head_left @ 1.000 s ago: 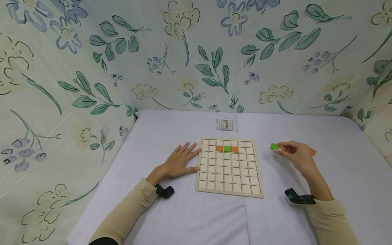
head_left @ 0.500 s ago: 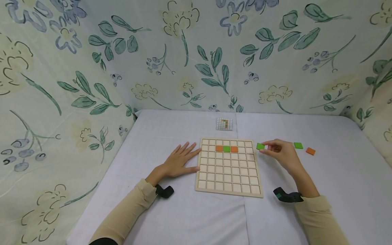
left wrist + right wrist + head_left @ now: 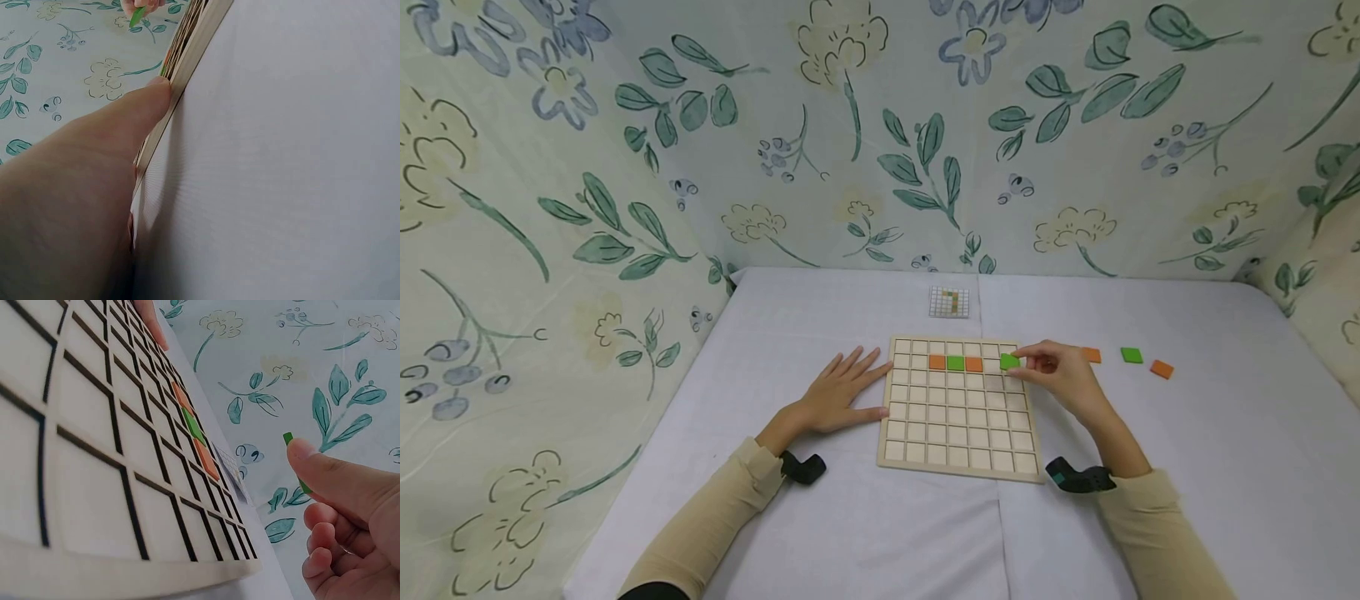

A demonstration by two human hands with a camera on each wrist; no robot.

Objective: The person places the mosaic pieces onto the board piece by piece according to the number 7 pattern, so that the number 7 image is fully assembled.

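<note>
A wooden grid board [image 3: 958, 408] lies on the white cloth. Three square tiles sit in a row near its far side: an orange tile [image 3: 937, 362], a green tile [image 3: 955, 363] and another orange tile [image 3: 973, 364]. My right hand [image 3: 1060, 375] pinches a green square tile [image 3: 1010, 362] between thumb and fingers, above the board's right columns. In the right wrist view this green tile [image 3: 288, 437] shows edge-on, raised off the board. My left hand [image 3: 842, 396] lies spread on the cloth, its thumb and fingertips at the board's left edge.
Right of the board lie an orange tile [image 3: 1092, 355], partly behind my right hand, a green tile [image 3: 1131, 356] and an orange tile [image 3: 1162, 369]. Behind the board is a small card [image 3: 950, 302] with a coloured grid pattern. A floral curtain [image 3: 880, 133] hangs at the back.
My right hand has carried the green tile left from the loose tiles to over the board's right side. The loose tiles behind it have come into view. My left hand stays put.
</note>
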